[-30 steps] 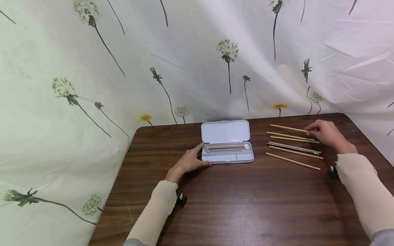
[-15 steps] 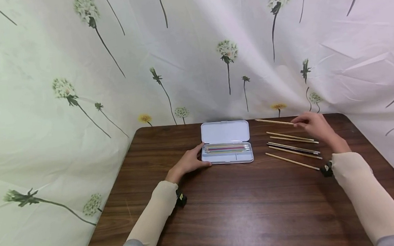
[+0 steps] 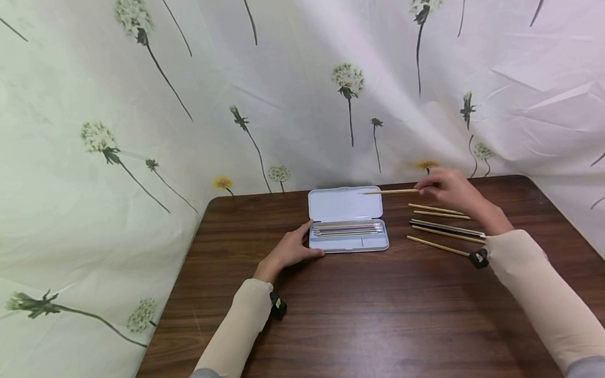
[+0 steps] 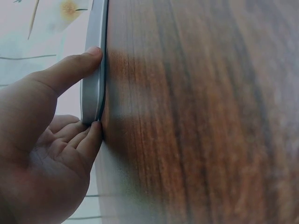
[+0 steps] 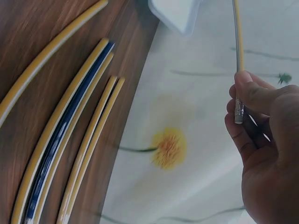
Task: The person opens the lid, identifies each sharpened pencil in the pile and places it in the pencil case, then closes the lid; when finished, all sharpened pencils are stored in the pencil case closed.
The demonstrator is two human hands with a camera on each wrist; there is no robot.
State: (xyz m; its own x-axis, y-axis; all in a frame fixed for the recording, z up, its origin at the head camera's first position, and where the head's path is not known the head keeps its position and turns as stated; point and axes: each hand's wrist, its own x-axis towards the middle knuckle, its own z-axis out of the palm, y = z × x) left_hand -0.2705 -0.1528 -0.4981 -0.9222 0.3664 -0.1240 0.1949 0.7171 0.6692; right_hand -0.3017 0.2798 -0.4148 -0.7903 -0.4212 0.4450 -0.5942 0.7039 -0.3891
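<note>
An open white pencil case [image 3: 342,243] lies near the table's back edge, its lid [image 3: 335,205] tipped back. Several coloured pencils [image 3: 347,230] lie in its rear compartment. At the case's left end, my left hand [image 3: 289,249] holds it, thumb on the front side and fingers at the end wall. My right hand [image 3: 452,192] pinches a yellow pencil [image 3: 394,192] near its eraser end between thumb and fingers. This pencil is raised and roughly level, its point overlapping the lid in the head view. In the right wrist view its metal ferrule [image 5: 238,112] shows below the thumb.
Several loose pencils [image 3: 438,245], mostly yellow and one dark, lie on the brown table [image 3: 375,318] to the right of the case, partly under the right forearm. A white flower-printed cloth [image 3: 284,85] hangs behind the table.
My right hand has lifted the rearmost yellow pencil off the table and carried it left toward the lid. The left hand and the case have stayed put.
</note>
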